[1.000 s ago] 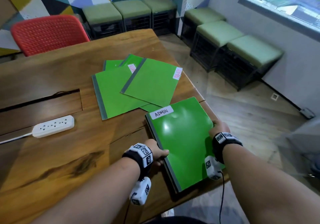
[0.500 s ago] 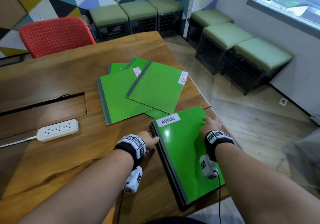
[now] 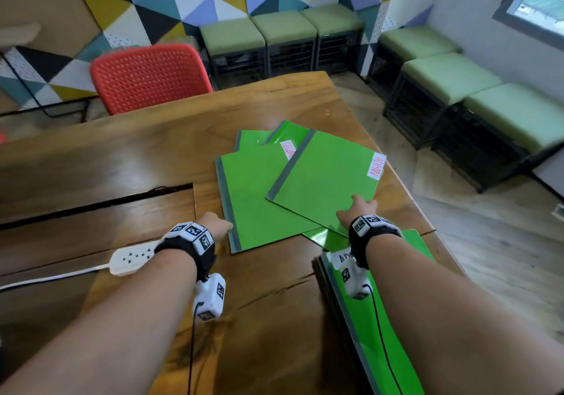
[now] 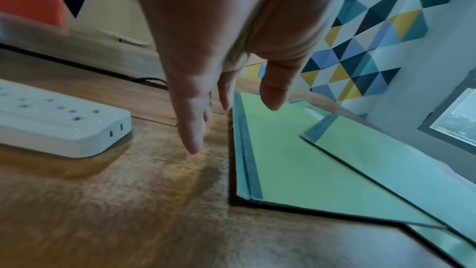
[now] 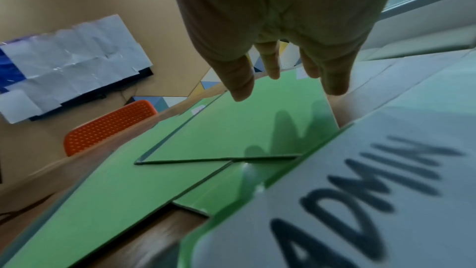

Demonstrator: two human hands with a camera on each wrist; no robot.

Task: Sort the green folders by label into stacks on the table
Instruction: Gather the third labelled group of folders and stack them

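Observation:
Several green folders lie fanned out on the wooden table (image 3: 122, 162). The top one (image 3: 323, 181) carries a red ADMIN label (image 3: 376, 165); beneath it a SECURITY label (image 3: 288, 149) peeks out. A larger folder (image 3: 253, 199) lies to their left. A stack of folders (image 3: 375, 318) with a black ADMIN label (image 5: 360, 191) sits near the table's front right edge. My right hand (image 3: 357, 208) hovers open just above the top ADMIN folder (image 5: 231, 125), fingers straight. My left hand (image 3: 218, 223) is open beside the grey spine (image 4: 244, 150) of the large folder, holding nothing.
A white power strip (image 3: 134, 257) with its cord lies left of my left wrist. A long cable slot (image 3: 91, 205) cuts the table on the left. A red chair (image 3: 146, 74) stands at the far side; green stools (image 3: 451, 80) line the walls.
Both hands left the near ADMIN stack and moved forward: the right to the top ADMIN folder of the fan, the left to the spine of the large folder. The head view tilted forward.

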